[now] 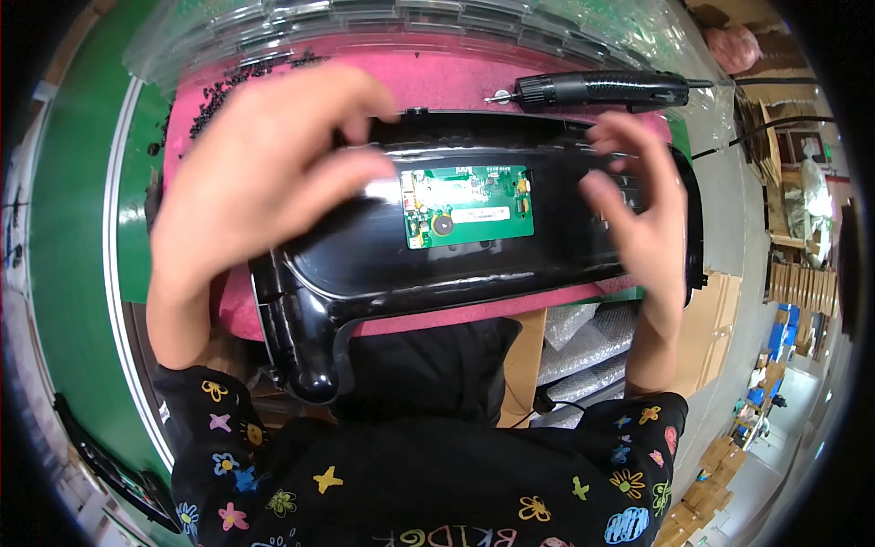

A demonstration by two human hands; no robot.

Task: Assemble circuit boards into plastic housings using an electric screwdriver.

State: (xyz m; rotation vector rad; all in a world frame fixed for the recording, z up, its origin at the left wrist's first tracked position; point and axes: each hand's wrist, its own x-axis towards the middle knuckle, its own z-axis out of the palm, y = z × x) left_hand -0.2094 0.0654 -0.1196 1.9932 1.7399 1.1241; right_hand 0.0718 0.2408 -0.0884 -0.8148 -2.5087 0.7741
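A glossy black plastic housing (474, 260) lies across a pink mat (428, 77), with a green circuit board (467, 206) seated in its middle recess. My left hand (264, 173) hovers over the housing's left end, fingers spread and curled, fingertips reaching toward the board's left edge. Over the housing's right end is my right hand (638, 205), its fingers apart and bent toward the right part of the recess. Neither hand clearly grips anything.
A black electric screwdriver (597, 89) lies behind the housing on the mat. Small black screws (241, 77) are scattered at the mat's back left. Clear plastic trays (383, 23) stand beyond. Bubble wrap (583, 342) and cardboard boxes (720, 474) sit at the lower right.
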